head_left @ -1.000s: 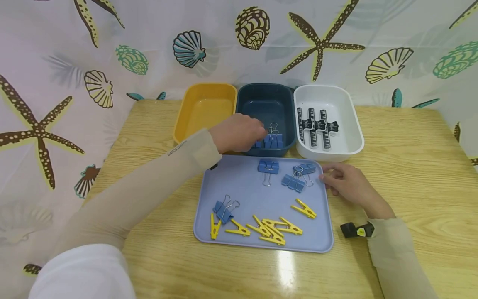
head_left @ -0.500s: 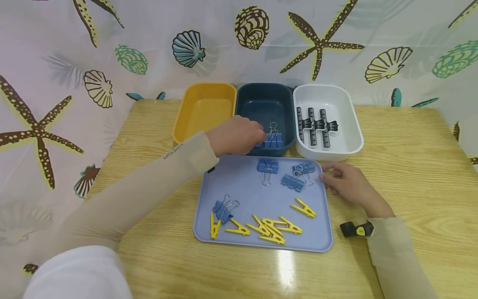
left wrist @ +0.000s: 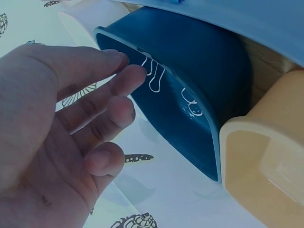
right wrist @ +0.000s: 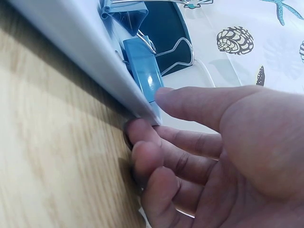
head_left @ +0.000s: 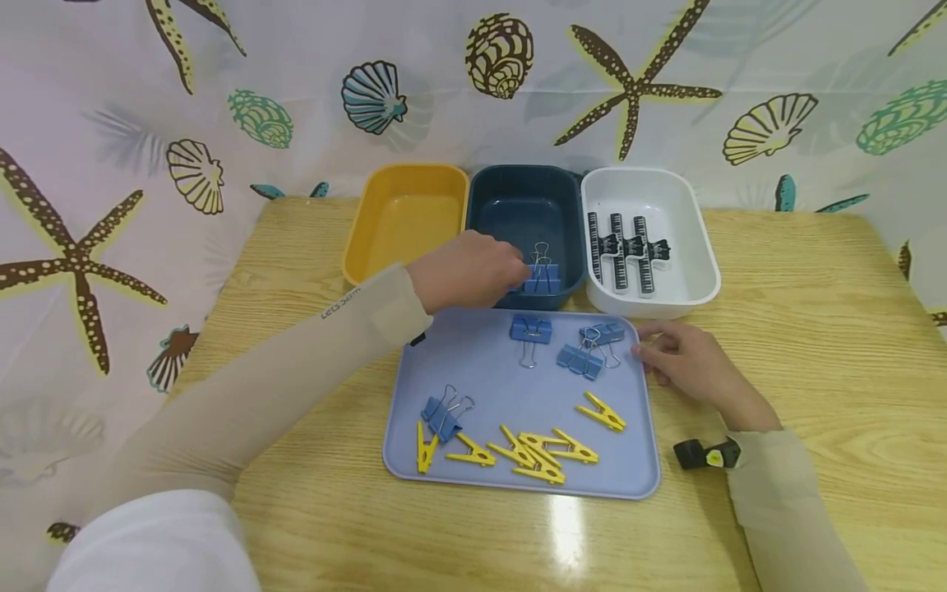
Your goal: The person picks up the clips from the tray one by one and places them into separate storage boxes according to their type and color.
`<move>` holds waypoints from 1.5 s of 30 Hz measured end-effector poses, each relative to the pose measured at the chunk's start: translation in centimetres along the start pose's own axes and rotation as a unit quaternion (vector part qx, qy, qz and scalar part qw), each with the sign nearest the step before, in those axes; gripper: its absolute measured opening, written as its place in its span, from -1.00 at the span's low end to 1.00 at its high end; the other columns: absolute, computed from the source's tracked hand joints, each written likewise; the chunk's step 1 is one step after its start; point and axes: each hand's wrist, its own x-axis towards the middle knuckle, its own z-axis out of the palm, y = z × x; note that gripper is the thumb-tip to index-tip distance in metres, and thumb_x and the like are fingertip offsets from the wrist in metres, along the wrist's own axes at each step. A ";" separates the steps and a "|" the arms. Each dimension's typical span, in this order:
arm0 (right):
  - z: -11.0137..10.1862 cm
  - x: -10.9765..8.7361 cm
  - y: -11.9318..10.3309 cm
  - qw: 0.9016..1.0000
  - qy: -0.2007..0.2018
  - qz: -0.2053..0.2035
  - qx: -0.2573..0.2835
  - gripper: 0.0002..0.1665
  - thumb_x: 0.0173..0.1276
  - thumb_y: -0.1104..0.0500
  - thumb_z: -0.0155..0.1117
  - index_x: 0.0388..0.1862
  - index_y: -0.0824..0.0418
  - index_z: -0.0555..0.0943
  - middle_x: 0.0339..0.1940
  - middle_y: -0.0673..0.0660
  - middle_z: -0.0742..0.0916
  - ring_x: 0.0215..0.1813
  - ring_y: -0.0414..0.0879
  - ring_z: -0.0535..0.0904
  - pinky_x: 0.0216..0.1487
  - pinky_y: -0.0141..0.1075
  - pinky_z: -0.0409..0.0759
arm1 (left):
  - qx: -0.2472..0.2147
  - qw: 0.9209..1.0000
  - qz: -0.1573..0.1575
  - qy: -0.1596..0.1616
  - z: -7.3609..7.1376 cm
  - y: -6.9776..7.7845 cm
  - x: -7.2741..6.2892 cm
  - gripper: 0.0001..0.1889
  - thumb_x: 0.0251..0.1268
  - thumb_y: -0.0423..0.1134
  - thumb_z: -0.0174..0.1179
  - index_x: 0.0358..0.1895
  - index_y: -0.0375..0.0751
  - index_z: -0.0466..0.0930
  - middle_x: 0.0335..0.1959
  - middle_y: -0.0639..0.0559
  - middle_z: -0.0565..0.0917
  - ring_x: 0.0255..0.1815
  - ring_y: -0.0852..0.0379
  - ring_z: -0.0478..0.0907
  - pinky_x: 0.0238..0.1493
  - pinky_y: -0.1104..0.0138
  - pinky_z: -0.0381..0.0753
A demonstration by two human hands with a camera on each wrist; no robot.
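My left hand is over the near side of the navy bin. In the left wrist view its fingers are loosely bent, thumb and forefinger tips close together, with nothing visible between them. Blue binder clips stand in the bin beside that hand, wire handles up; part of the group is hidden by the hand. My right hand pinches the right rim of the pale blue tray, thumb above and fingers below. A blue binder clip lies just inside the rim by the thumb.
More blue binder clips and several yellow clothespins lie on the tray. A yellow bin is left of the navy one. The white bin on the right holds black-and-white clips. A patterned curtain hangs behind.
My left hand has drawn slightly left and down over the navy bin, then stayed nearly still. My right hand keeps its grip on the tray.
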 end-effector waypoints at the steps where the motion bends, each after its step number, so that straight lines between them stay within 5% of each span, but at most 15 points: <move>1: 0.0 0.0 0.0 1.000 0.000 0.001 0.000 -0.51 0.41 0.12 0.16 0.22 0.36 0.45 -0.45 0.11 0.70 -0.48 -0.12 0.55 -0.44 -0.36 0.52 | -0.003 1.000 -0.001 -0.002 0.0 0.0 0.0 -0.76 0.39 -0.31 0.03 -0.05 -0.08 0.68 -0.35 0.03 0.65 -0.47 0.08 0.53 -0.42 0.35 0.54; 27: 0.0 0.0 0.1 1.000 -0.002 0.004 0.001 -0.51 0.41 0.11 0.16 0.23 0.35 0.45 -0.44 0.11 0.70 -0.48 -0.13 0.55 -0.44 -0.36 0.52 | -0.049 0.999 0.016 -0.010 -0.1 1.4 0.1 -0.78 0.39 -0.27 0.09 -0.03 -0.05 0.68 -0.25 0.08 0.69 -0.34 0.11 0.57 -0.21 0.38 0.61; 45: 0.0 0.0 0.1 1.000 -0.001 0.004 0.005 -0.52 0.42 0.12 0.16 0.21 0.35 0.45 -0.43 0.12 0.71 -0.48 -0.13 0.56 -0.44 -0.36 0.53 | -0.055 0.997 0.037 -0.029 0.1 2.5 0.5 -0.78 0.41 -0.25 0.08 0.00 -0.05 0.67 -0.22 0.08 0.70 -0.31 0.13 0.57 -0.25 0.38 0.56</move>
